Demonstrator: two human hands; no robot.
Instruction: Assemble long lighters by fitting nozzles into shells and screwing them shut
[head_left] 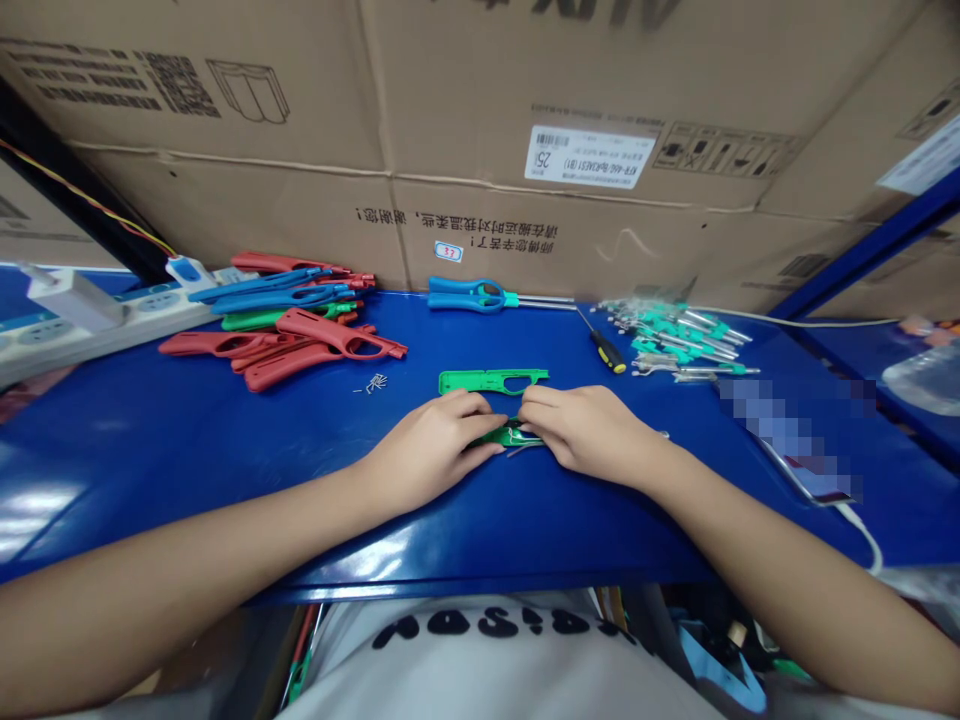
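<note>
Between my two hands lies a green lighter shell half with small parts and a wire in it. My left hand grips its left end, thumb and fingers closed on it. The fingers of my right hand are bent down over its right end, hiding much of what sits there. Just beyond, a second green shell half with a trigger opening rests on the blue table. To its left is a little heap of small metal pins or screws.
Red, blue and green lighter shells are piled at left by a white power strip. A blue lighter lies against the cardboard box. At right are a screwdriver, metal rods with teal parts and a phone on a cable.
</note>
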